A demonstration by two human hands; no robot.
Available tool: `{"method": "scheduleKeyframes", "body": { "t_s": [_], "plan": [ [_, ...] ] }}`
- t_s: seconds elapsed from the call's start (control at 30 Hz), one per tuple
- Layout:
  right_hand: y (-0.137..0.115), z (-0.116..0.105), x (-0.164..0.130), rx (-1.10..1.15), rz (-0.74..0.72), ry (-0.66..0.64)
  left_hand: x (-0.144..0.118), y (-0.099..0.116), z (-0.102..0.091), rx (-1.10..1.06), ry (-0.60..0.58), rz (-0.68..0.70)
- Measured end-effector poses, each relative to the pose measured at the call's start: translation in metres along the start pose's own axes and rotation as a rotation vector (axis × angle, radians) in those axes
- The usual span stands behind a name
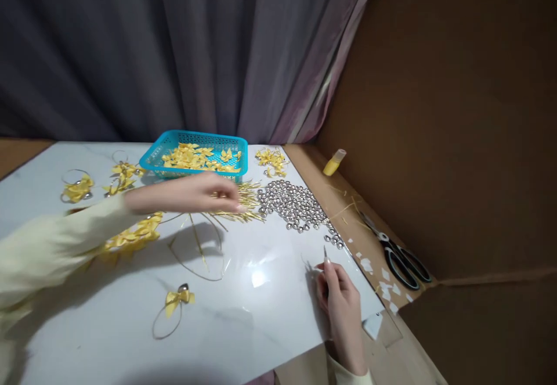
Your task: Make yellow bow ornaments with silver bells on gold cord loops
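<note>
Head view, and nearest the bottom edge my right hand (342, 301) rests low and right of centre on the white board (270, 309), fingers pinched together around a thin pointed tool (324, 252) whose tip sticks up toward the beads. To the lower left lies a finished piece, a yellow bow with a bell on a wire loop (176, 306). Off the board's right edge, on the brown cardboard, sit black-handled scissors (398, 254) among little white paper scraps (385, 283). Moving up, mid-frame, my left hand (204, 193) stretches in from the left in a pale yellow sleeve, fingertips drawn together right at the bundle of gold wire strands (241, 202); it's blurred, so I can't tell whether it actually grips a strand. Beneath that arm lies a cluster of yellow bows (133, 235). Just right of the strands spreads the pile of silver bells (293, 205). Farther back, the turquoise basket (150, 161) holds more yellow bows, with a few finished loops to its left. Upper right of the board, a small yellow bottle (334, 162) lies on the cardboard, and a grey curtain (195, 48) hangs behind it all
</note>
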State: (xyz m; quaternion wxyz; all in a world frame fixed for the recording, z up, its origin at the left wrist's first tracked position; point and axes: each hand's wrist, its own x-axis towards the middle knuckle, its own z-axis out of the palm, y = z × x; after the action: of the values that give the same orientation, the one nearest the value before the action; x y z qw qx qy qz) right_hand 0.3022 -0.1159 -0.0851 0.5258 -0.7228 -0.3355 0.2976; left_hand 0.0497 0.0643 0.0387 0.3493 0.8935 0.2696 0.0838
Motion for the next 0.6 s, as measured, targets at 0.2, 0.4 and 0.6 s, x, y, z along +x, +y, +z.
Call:
{"method": "scheduleKeyframes", "body": {
  "t_s": [0.2, 0.4, 0.6],
  "plan": [
    [-0.005, -0.045, 0.056, -0.583, -0.132, 0.365, -0.143, -0.028, 0.022, -0.168, 0.092, -0.527],
    [-0.002, -0.069, 0.103, -1.152, -0.311, 0.365, -0.173, -0.032, 0.077, -0.319, 0.138, -0.628],
    [0.007, -0.071, 0.115, -1.243, -0.465, 0.149, -0.15, -0.029, 0.095, -0.22, 0.099, -0.496]
  ]
}}
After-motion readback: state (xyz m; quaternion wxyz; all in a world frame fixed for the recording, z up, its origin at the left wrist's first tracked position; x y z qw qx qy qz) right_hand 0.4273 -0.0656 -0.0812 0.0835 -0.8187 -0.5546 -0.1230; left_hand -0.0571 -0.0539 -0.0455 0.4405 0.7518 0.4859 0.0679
